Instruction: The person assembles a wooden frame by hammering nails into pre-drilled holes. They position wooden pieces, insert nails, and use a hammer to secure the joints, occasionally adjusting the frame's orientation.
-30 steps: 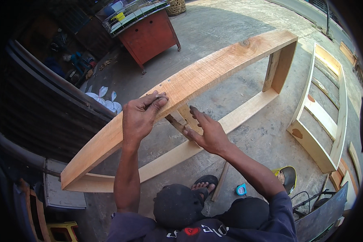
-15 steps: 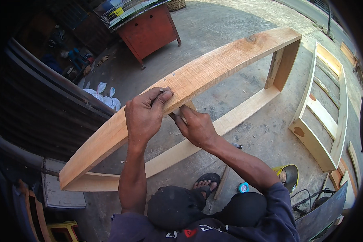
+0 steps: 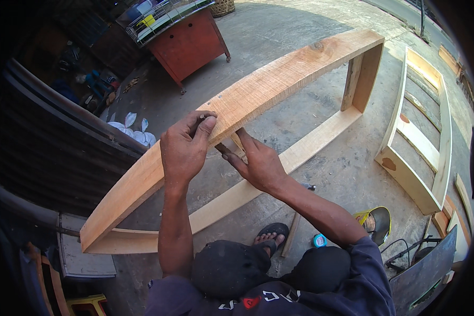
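A long curved wooden frame (image 3: 271, 79) stands on edge across my front, its broad board uppermost. At the near edge of that board, my left hand (image 3: 183, 150) is closed, with thumb and forefinger pinched together; whatever lies between them is too small to make out. Just below the same board is my right hand (image 3: 263, 166), palm toward the frame. Its thumb and fingers straddle a narrow wooden slat (image 3: 239, 142) inside the frame, and the board partly hides the fingertips. The lower board (image 3: 226, 201) passes behind both forearms.
A second wooden frame with cross slats (image 3: 424, 142) lies on the concrete at right. By my feet are a tape measure (image 3: 319, 240), a hammer (image 3: 294, 226) and a yellow-edged object (image 3: 375, 224). A red wheeled cabinet (image 3: 188, 47) stands at the back; white bags (image 3: 131, 130) sit by the left wall.
The view has shifted slightly. My right thumb and fingers are spread a little wider around the slat. My left hand keeps its pinch at the board's edge.
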`<state>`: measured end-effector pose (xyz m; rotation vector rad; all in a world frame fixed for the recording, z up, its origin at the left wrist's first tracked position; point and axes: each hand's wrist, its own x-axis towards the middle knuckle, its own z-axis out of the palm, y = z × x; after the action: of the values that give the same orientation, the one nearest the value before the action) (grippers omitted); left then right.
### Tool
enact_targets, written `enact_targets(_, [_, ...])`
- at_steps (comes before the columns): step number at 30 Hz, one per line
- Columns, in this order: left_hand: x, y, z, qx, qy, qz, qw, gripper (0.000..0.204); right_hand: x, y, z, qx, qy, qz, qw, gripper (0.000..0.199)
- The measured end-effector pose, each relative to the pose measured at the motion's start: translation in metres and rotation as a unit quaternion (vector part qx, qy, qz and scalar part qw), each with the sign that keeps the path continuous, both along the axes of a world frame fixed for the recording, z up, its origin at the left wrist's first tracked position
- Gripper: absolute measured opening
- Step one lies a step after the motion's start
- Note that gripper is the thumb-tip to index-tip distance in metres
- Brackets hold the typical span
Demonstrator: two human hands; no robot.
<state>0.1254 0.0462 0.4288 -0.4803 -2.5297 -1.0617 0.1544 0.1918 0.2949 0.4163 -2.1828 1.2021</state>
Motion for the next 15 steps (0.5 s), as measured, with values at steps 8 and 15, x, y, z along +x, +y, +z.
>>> enact_targets(8, [0.0, -0.001, -0.003, -0.026, -0.014, 0.027, 0.999, 0.026, 0.115, 0.047, -0.173, 0.225, -0.499, -0.104, 0.831, 0.048])
enact_targets(15, [0.049, -0.013, -0.042, -0.073, 0.392, 0.032, 0.916, 0.033, 0.177, 0.056, -0.256, 0.087, -0.587, -0.185, 0.783, 0.062])
